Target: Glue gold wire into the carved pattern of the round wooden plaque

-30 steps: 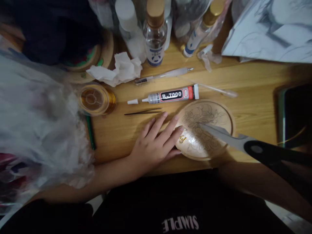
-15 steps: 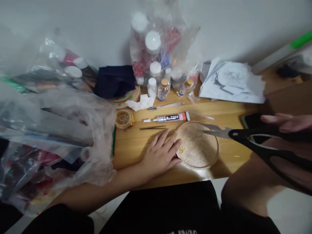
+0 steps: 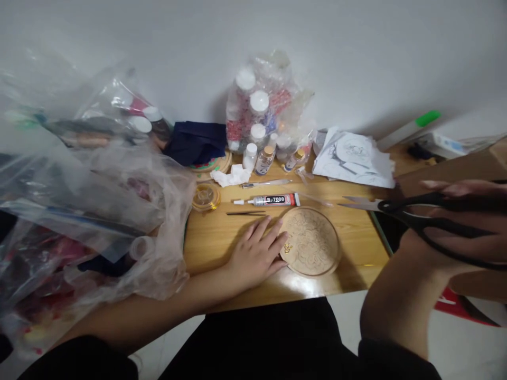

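My left hand lies flat with its fingers stretched out. Its fingertips rest at the left edge of a round wooden piece bearing a line-drawn floral pattern. Small gold wire pieces lie on that piece beside the fingers. On the right, my right hand is closed around the black handles of a pair of scissors. The scissors are raised over the table, blades slightly apart and pointing left. Above my left hand lie dark tweezers and a glue tube marked B-7000.
A wire spool, pen and crumpled tissue lie farther back. Bottles, a bag of jars and paper drawings stand along the wall. Plastic bags crowd the left; a cardboard box is at right.
The scissors have moved right, from over the round wooden piece to beside it. My left hand stays at the piece's edge. The whole view has shifted a little.
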Demonstrator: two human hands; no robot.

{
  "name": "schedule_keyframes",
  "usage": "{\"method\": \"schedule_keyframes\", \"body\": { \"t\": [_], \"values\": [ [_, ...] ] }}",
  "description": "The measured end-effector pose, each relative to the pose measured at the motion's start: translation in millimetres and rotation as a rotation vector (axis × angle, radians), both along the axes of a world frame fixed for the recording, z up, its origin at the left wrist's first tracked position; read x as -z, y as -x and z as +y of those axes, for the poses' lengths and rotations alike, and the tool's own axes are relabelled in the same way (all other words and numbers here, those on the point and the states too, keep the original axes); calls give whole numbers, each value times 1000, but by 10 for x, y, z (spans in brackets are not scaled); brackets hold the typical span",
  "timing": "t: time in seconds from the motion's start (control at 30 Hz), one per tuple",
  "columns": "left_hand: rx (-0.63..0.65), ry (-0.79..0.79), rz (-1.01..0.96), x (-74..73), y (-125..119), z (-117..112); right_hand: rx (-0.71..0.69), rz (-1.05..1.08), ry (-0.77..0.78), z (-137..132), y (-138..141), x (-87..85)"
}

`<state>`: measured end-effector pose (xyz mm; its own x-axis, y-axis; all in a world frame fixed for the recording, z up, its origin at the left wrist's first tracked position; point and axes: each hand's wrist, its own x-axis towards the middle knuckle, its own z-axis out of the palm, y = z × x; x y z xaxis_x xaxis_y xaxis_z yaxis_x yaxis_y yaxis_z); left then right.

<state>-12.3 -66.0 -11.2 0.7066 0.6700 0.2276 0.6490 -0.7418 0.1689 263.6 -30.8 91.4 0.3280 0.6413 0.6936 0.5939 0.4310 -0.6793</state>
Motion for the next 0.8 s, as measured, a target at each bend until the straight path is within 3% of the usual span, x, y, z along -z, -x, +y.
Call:
{"method": "schedule_keyframes", "body": {
  "t": [0.03, 0.1, 0.27, 0.37, 0.43, 0.57, 0.8],
  "values": [
    [2, 2, 4, -1, 1, 0, 44, 35, -116, 12, 36, -52],
    [4, 7, 12, 0, 1, -1, 22, 19, -111, 10, 73, -155],
    [0, 29, 21, -5, 0, -9, -273, -284, 574, -26, -84, -393],
    [-8, 44, 14, -13, -5, -15, -406, -667, 843, -30, -121, -492],
    [-9, 57, 12, -17, -7, -17, -503, -918, 794, -49, -63, -514],
    [0, 74, 14, -16, -4, -16, -624, -1305, 376, -136, 83, -463],
    [0, 77, 21, -29, -3, -7, -690, -1521, 53, -330, -81, -216]
  ]
}}
